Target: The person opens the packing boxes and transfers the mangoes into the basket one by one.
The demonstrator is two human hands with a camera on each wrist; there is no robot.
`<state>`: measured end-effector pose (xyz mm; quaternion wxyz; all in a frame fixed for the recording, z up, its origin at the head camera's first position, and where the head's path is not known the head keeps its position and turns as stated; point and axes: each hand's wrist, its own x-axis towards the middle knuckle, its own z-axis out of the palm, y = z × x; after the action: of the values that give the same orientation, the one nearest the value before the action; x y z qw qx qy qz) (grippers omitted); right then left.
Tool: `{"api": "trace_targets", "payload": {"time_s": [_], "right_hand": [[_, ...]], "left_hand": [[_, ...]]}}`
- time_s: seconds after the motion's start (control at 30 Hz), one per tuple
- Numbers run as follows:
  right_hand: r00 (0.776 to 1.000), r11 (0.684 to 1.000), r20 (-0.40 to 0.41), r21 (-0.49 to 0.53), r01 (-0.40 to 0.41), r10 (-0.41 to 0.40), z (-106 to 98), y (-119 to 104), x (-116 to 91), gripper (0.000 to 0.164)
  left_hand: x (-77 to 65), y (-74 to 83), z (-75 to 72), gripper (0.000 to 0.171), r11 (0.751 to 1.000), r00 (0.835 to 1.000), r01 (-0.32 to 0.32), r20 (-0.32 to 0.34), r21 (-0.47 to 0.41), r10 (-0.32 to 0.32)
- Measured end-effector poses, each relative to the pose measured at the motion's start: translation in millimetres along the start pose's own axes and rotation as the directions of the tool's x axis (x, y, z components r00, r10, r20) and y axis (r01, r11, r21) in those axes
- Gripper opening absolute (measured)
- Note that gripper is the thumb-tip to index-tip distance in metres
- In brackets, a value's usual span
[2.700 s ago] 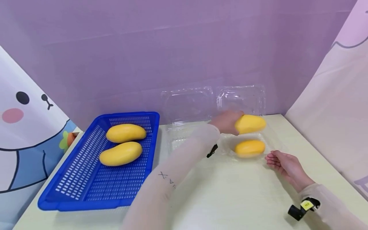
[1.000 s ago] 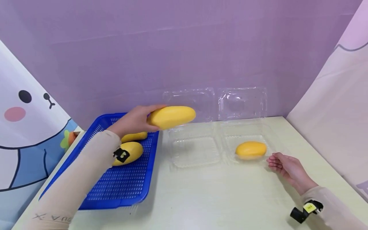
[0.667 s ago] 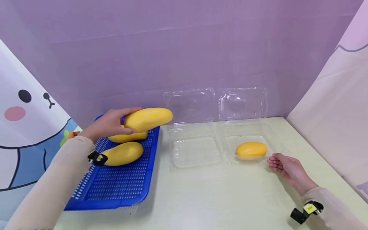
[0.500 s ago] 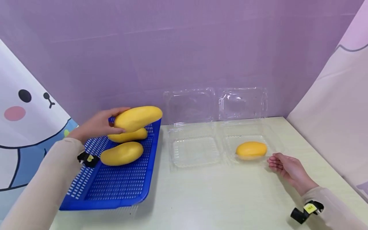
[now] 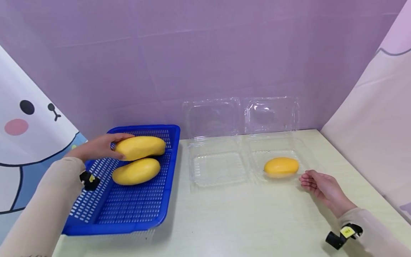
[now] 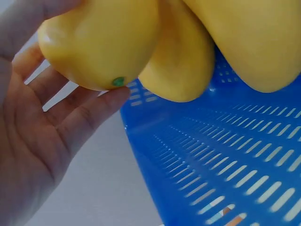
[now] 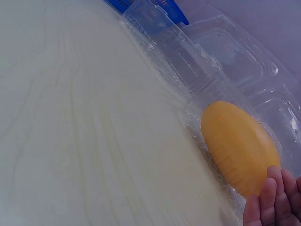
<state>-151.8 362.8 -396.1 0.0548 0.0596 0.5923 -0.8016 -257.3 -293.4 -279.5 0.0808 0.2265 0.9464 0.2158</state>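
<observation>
My left hand [image 5: 99, 147] grips a yellow mango [image 5: 140, 147] by its left end, low over the blue basket [image 5: 135, 226]. In the left wrist view a green stem spot marks the end of this held mango [image 6: 101, 42]. Beneath it lies another mango [image 6: 181, 70], nearly hidden in the head view. A further mango [image 5: 136, 172] lies in front. My right hand [image 5: 325, 189], fingers loosely curled, is beside the near right corner of a clear plastic box [image 5: 273, 147]; whether it touches the rim is unclear. An orange-yellow mango [image 5: 281, 166] lies in that box.
Another clear plastic box [image 5: 218, 167], lid raised, stands between the basket and the box with the mango. Both lids [image 5: 271, 114] stand up near the purple backdrop [image 5: 205, 53]. Pale tabletop [image 5: 224, 217] stretches in front of the boxes.
The left hand has carried the mango from the right box leftward over to the basket, then lowered it onto or just above the mango at the back. The right hand stays put.
</observation>
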Motion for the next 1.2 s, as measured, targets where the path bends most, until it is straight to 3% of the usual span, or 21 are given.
{"api": "trace_targets", "payload": {"time_s": [0.43, 1.03, 1.2], "right_hand": [[1.0, 1.0, 0.0, -0.001, 0.003, -0.003, -1, -1, 1, 0.032], [0.998, 0.999, -0.059, -0.031, -0.018, 0.016, 4, -3, 2, 0.032], [0.998, 0.999, -0.062, -0.039, -0.023, 0.02, 4, -3, 1, 0.031]], "left_hand": [[14.3, 0.1, 10.6, 0.07, 0.998, 0.986, 0.049, 0.156, 0.041, -0.055], [19.1, 9.2, 12.9, 0.067, 0.989, 0.961, 0.139, 0.235, 0.052, -0.147], [23.3, 17.7, 7.8, 0.064, 0.991, 0.966, 0.127, 0.222, 0.048, -0.135]]}}
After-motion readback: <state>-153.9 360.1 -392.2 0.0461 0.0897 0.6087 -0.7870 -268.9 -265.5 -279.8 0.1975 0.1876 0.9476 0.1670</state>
